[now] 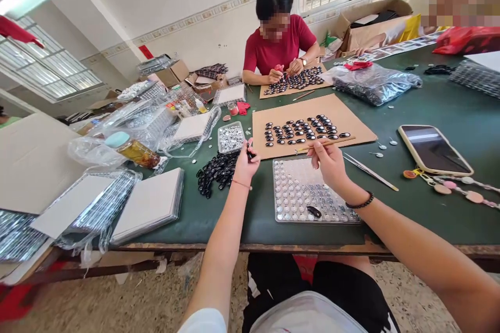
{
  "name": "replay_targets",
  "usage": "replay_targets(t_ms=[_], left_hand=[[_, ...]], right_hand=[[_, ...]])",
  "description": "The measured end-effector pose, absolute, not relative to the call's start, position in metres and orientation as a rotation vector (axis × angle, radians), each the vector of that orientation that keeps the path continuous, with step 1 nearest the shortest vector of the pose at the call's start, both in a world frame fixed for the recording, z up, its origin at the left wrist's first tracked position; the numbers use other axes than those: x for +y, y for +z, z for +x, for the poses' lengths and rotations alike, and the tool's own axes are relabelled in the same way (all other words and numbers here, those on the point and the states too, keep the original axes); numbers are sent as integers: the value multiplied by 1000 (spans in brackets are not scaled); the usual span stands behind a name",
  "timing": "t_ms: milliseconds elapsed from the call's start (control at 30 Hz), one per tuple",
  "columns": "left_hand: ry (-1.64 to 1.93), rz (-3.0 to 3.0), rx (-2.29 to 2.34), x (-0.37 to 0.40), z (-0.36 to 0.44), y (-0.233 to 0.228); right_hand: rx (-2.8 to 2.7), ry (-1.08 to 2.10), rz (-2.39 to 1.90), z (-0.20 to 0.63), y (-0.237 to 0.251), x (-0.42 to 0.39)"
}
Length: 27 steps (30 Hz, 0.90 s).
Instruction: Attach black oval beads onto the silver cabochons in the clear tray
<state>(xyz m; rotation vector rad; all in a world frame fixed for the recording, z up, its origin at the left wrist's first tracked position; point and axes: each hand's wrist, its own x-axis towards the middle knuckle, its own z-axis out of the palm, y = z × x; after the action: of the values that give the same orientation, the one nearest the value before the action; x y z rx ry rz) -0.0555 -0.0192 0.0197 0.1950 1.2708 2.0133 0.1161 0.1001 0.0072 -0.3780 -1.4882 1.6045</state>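
My left hand (246, 162) pinches a small black oval piece (250, 154) at the left edge of a brown cardboard sheet (351, 122). On that sheet lie rows of black oval pieces (302, 130). My right hand (328, 158) grips a thin wooden stick (339, 141) that points right across the cardboard's front edge. Below both hands sits a clear tray (291, 190) of small round silver studs, with one black piece (313, 212) on it. A heap of loose black pieces (216, 170) lies left of my left hand.
A person in a red shirt (278, 44) works at a second cardboard sheet (295, 83) across the green table (429, 203). A phone (433, 149), metal tweezers (369, 170), a small box of studs (231, 137), stacked trays (150, 203) and plastic bags (373, 82) lie around.
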Motion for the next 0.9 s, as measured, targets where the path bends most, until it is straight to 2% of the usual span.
replay_targets(t_ms=[100, 200, 400, 733, 900], left_hand=[[2055, 47, 1191, -20, -58, 16], [1919, 162, 1227, -18, -36, 6], [1552, 695, 1741, -13, 1, -3], [1332, 1090, 1983, -18, 1, -3], [1292, 1081, 2010, -17, -1, -5]], right_hand=[[-1514, 1622, -410, 116, 4, 100], [-1576, 1607, -424, 116, 3, 97], [-1700, 1506, -401, 117, 4, 92], [-2253, 843, -298, 126, 7, 87], [-2344, 664, -244, 129, 7, 84]])
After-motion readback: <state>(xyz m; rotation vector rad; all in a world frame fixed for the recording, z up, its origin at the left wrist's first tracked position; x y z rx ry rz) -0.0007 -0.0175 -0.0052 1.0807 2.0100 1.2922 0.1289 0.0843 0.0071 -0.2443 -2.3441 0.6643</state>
